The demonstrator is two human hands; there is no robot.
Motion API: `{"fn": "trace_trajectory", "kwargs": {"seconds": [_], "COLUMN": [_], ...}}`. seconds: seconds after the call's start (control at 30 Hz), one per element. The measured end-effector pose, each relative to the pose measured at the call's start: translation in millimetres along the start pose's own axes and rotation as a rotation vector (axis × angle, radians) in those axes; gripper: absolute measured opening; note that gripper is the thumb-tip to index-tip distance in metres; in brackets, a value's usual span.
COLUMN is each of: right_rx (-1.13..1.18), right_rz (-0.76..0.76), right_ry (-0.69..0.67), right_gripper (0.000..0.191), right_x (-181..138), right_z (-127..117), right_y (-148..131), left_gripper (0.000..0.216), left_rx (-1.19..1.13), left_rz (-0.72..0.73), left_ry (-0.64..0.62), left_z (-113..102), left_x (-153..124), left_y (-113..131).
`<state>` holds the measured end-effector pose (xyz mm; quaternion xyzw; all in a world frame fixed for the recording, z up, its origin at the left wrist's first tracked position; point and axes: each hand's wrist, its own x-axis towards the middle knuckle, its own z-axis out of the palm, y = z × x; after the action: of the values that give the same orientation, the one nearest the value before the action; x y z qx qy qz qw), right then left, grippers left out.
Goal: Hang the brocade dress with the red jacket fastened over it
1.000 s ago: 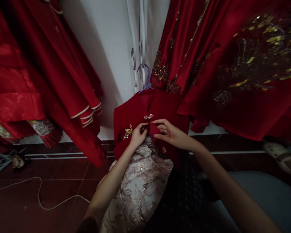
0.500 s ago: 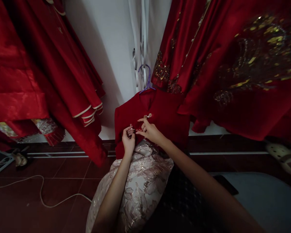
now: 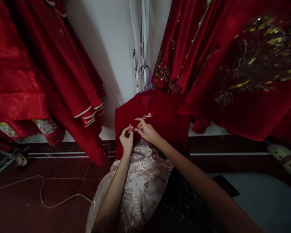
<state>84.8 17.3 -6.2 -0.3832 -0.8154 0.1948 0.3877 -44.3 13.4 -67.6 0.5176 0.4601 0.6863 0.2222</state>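
A small dark red jacket (image 3: 165, 118) hangs on a purple hanger (image 3: 146, 81) against the white wall. Under it spreads a pale brocade skirt (image 3: 138, 181) with a leaf pattern. My left hand (image 3: 126, 139) and my right hand (image 3: 147, 131) meet at the jacket's front, both pinching a small gold and pearl clasp (image 3: 133, 128) on its left panel. A second jewelled clasp (image 3: 147, 115) sits just above my right fingers. The clasp between my fingertips is mostly hidden.
Red satin garments (image 3: 38, 74) hang at the left, and red gowns with gold embroidery (image 3: 244, 64) at the right. A white cable (image 3: 41, 191) trails over the dark red floor tiles. A grey seat (image 3: 264, 200) is at the lower right, a pale shoe (image 3: 283, 158) beyond it.
My right hand moved left across the jacket's front to join the left hand at the lower clasp. The jacket's front flap now lies shut and flat.
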Motion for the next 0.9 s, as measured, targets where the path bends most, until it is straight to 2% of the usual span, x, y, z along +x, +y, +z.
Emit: {"fn": "trace_trajectory", "kwargs": {"seconds": [0.17, 0.33, 0.63, 0.77, 0.9], "right_rx": [0.033, 0.001, -0.112, -0.125, -0.029], "right_rz": [0.031, 0.045, 0.083, 0.098, 0.173], "right_ry": [0.084, 0.083, 0.139, 0.186, 0.278], "right_gripper": [0.046, 0.048, 0.046, 0.044, 0.041], "right_x": [-2, 1, -2, -2, 0], "right_z": [5, 8, 11, 18, 19], "right_y": [9, 14, 6, 6, 7], "left_gripper": [0.020, 0.022, 0.024, 0.022, 0.021], "left_rx": [-0.093, -0.133, -0.039, -0.024, -0.073], "left_rz": [-0.057, -0.080, -0.041, -0.089, -0.087], "left_ry": [-0.009, -0.026, -0.057, -0.118, -0.247], "left_z": [1, 2, -3, -6, -10], "left_x": [2, 2, 3, 10, 18], "left_y": [1, 1, 0, -3, -7]}}
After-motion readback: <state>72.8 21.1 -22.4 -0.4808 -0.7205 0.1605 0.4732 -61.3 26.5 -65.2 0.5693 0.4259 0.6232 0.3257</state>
